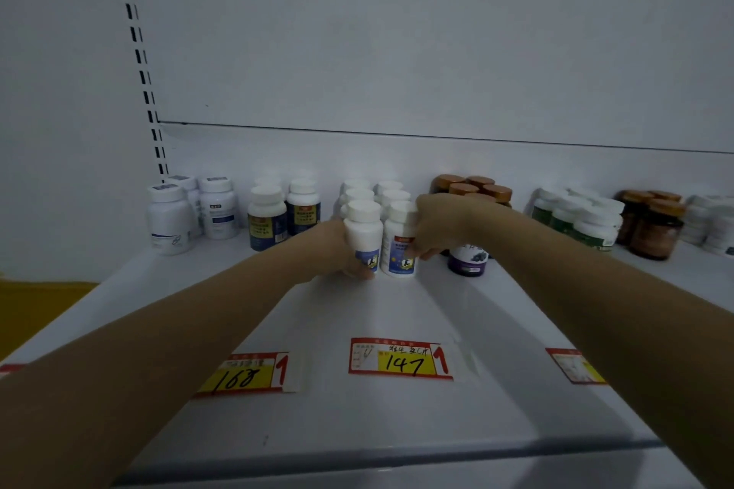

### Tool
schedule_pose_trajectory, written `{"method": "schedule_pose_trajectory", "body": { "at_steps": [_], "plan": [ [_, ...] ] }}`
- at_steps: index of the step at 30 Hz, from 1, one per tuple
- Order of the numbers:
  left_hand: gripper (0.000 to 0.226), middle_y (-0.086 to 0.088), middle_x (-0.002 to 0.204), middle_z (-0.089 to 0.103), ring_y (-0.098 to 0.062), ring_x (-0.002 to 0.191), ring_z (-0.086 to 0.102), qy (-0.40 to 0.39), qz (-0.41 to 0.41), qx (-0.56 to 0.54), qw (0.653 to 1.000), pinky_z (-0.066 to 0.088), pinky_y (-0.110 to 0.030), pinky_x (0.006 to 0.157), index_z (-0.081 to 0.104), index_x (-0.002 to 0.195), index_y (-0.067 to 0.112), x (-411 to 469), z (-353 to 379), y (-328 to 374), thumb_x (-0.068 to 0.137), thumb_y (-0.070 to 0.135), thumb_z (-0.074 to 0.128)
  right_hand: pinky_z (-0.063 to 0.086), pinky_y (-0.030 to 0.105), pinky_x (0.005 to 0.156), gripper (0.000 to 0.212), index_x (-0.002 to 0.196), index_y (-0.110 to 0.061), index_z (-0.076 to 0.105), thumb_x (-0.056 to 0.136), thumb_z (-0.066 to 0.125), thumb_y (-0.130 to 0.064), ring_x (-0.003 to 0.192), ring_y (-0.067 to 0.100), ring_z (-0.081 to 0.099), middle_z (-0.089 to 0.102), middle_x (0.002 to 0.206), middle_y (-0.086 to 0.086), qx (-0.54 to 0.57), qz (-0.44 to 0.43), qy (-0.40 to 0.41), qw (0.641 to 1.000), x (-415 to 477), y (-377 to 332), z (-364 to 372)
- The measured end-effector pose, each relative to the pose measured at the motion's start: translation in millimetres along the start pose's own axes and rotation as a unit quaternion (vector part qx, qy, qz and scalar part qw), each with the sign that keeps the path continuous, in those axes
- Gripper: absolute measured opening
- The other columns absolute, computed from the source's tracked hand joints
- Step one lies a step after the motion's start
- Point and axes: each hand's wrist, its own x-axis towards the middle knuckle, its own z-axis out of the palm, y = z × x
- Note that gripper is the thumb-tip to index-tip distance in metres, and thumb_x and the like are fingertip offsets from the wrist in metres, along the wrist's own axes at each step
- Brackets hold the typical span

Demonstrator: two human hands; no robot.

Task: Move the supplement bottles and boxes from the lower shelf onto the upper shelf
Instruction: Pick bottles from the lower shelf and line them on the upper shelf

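Note:
Two white supplement bottles with blue labels stand side by side on the white shelf [397, 314], at the front of a row of like bottles. My left hand [337, 246] grips the left bottle [363, 234] from its left side, fingers curled round its base. My right hand [441, 222] holds the right bottle [399, 246] from the right, thumb on its label. Both bottles touch the shelf surface. More white bottles [373, 191] stand behind them.
Along the back stand white bottles [170, 218] at far left, dark-labelled bottles [268, 218], brown-capped jars [472, 185], a purple-labelled bottle [468, 258], green-labelled bottles [584, 222] and amber jars [651, 226]. Price tags reading 168 [246, 373] and 147 [401, 359] lie near the front edge.

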Motion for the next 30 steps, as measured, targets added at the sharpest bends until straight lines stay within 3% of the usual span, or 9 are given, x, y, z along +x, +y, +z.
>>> {"method": "schedule_pose_trajectory", "body": {
  "at_steps": [3,6,8,11,14,17,22,25,30],
  "plan": [
    [0.042,-0.011,0.12,0.063,-0.017,0.095,0.054,-0.007,-0.004,-0.003,1.0,0.042,-0.023,0.075,0.059,0.118,0.008,0.6,-1.2,-1.4,0.079,0.009,0.072,0.051,0.028,0.093,0.037,0.12,-0.002,0.056,0.089,0.064,-0.02,0.105,0.018,0.067,0.069,0.116,0.008,-0.007,-0.009,0.005,1.0,2.9,-0.1,0.9],
    [0.045,-0.011,0.121,0.063,-0.022,0.104,0.057,-0.008,-0.011,-0.016,1.0,0.042,-0.026,0.085,0.059,0.119,0.008,1.7,-0.6,-3.3,0.077,0.007,0.074,0.05,0.019,0.072,0.033,0.117,-0.002,0.055,0.089,0.064,-0.018,0.095,0.016,0.068,0.069,0.113,0.006,0.027,0.0,-0.014,1.0,2.0,0.3,-0.7],
    [0.048,-0.009,0.122,0.062,-0.024,0.11,0.056,-0.01,-0.012,-0.011,1.0,0.041,-0.027,0.09,0.058,0.119,0.009,0.2,-0.3,-2.3,0.075,0.008,0.076,0.048,0.019,0.069,0.038,0.118,-0.003,0.055,0.087,0.066,-0.021,0.089,0.015,0.067,0.07,0.108,0.004,0.015,0.0,-0.011,1.0,1.1,0.1,-2.1],
    [0.042,-0.002,0.11,0.06,-0.017,0.097,0.051,0.0,-0.022,-0.015,1.0,0.039,-0.026,0.084,0.056,0.112,0.013,-4.5,-3.5,0.6,0.075,0.011,0.076,0.041,0.022,0.059,0.052,0.12,-0.008,0.05,0.081,0.071,-0.035,0.084,0.018,0.056,0.062,0.102,0.004,-0.068,-0.005,0.026,0.997,-2.0,-0.2,-10.2],
    [0.049,-0.008,0.103,0.057,-0.011,0.083,0.044,0.029,-0.021,0.031,0.999,0.037,-0.019,0.069,0.054,0.118,0.005,-9.2,-9.9,3.4,0.077,0.019,0.076,0.045,0.034,0.09,0.076,0.137,-0.009,0.038,0.078,0.072,-0.041,0.117,0.026,0.051,0.053,0.133,0.007,-0.092,-0.031,0.074,0.993,-1.3,0.8,-23.8],
    [0.057,-0.008,0.099,0.052,-0.011,0.079,0.042,0.066,-0.006,0.104,0.992,0.03,-0.017,0.053,0.048,0.119,0.003,-14.7,-16.7,13.7,0.076,0.029,0.076,0.041,0.034,0.095,0.076,0.14,-0.011,0.036,0.08,0.07,-0.042,0.125,0.026,0.046,0.049,0.138,0.007,-0.096,-0.06,0.086,0.99,-2.6,-2.4,-29.6],
    [0.057,-0.004,0.098,0.049,-0.016,0.087,0.045,0.083,-0.003,0.168,0.982,0.034,-0.024,0.059,0.047,0.117,0.004,-15.2,-17.5,30.5,0.074,0.026,0.078,0.041,0.03,0.09,0.062,0.137,-0.011,0.042,0.085,0.066,-0.036,0.12,0.025,0.05,0.053,0.133,0.009,-0.122,-0.101,0.081,0.984,-3.2,-3.5,-23.4],
    [0.059,-0.009,0.106,0.054,-0.018,0.088,0.047,0.108,-0.014,0.187,0.976,0.036,-0.024,0.059,0.046,0.115,0.005,-18.7,-17.1,40.4,0.072,0.027,0.079,0.04,0.028,0.08,0.058,0.131,-0.013,0.047,0.083,0.067,-0.039,0.104,0.022,0.052,0.057,0.127,0.008,-0.114,-0.116,0.084,0.983,-1.7,5.6,-26.4],
    [0.059,-0.008,0.109,0.053,-0.024,0.103,0.053,0.164,0.049,0.231,0.958,0.043,-0.033,0.079,0.047,0.11,0.008,-27.3,-6.8,68.8,0.068,0.032,0.08,0.039,0.034,0.099,0.077,0.146,-0.016,0.031,0.082,0.068,-0.039,0.13,0.026,0.042,0.045,0.143,0.008,-0.118,-0.093,0.123,0.981,-27.2,35.3,-40.3]
  ]
}}
